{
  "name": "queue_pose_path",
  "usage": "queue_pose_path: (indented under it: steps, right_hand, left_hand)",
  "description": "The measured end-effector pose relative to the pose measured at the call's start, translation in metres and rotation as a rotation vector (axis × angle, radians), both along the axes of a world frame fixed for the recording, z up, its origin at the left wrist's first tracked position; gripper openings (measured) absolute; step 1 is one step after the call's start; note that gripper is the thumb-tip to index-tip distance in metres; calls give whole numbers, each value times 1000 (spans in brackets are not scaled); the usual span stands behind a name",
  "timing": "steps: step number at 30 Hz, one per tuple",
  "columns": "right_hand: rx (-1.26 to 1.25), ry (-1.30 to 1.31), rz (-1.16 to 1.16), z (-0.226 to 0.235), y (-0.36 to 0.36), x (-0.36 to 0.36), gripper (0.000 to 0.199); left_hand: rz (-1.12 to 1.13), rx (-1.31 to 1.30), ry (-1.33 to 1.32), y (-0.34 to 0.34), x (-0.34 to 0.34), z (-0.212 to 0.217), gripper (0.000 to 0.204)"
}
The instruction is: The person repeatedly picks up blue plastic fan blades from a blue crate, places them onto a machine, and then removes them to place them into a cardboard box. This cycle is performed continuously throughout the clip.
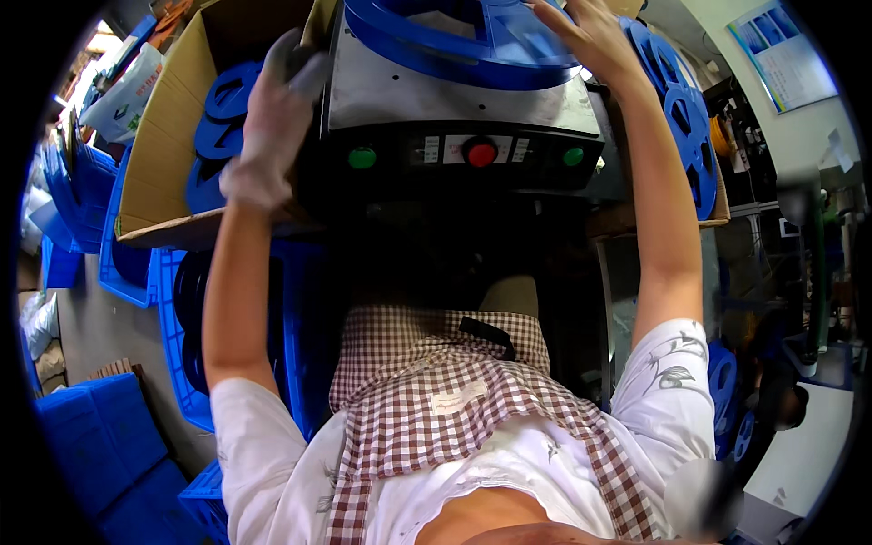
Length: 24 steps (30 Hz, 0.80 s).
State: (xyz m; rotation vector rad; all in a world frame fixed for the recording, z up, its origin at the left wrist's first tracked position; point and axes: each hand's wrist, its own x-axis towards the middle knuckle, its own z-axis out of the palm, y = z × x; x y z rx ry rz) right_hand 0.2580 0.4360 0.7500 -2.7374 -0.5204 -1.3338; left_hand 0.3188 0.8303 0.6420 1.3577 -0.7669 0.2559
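A large blue plastic reel point(463, 41) lies flat on the metal top of a machine point(454, 104) in front of me. My right hand point(586, 36), bare, rests spread on the reel's right rim. My left hand point(272, 123) wears a pale glove and hangs at the machine's left edge, over a cardboard box point(168, 136) that holds more blue reels point(218, 127). Its fingers are loosely curled and I cannot tell whether they hold anything.
The machine's black front panel carries two green buttons point(361, 158) and a red one point(480, 153). More blue reels point(681, 109) stand in a box at the right. Blue plastic crates point(109, 445) sit on the floor at the left. I wear a checked apron.
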Motion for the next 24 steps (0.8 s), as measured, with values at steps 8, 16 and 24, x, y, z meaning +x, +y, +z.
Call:
queue_pose_path:
  steps: [8, 16, 24]
  right_hand:
    - [806, 281, -45, -184, -71, -98, 76]
    - [654, 37, -78, -155, -45, -107, 72]
    - [1423, 640, -252, -289, -46, -318, 31]
  left_hand:
    - [653, 695, -51, -34, -74, -59, 88]
    - [1109, 1030, -899, 23, -36, -105, 52]
    - [-95, 736, -297, -91, -191, -90, 29]
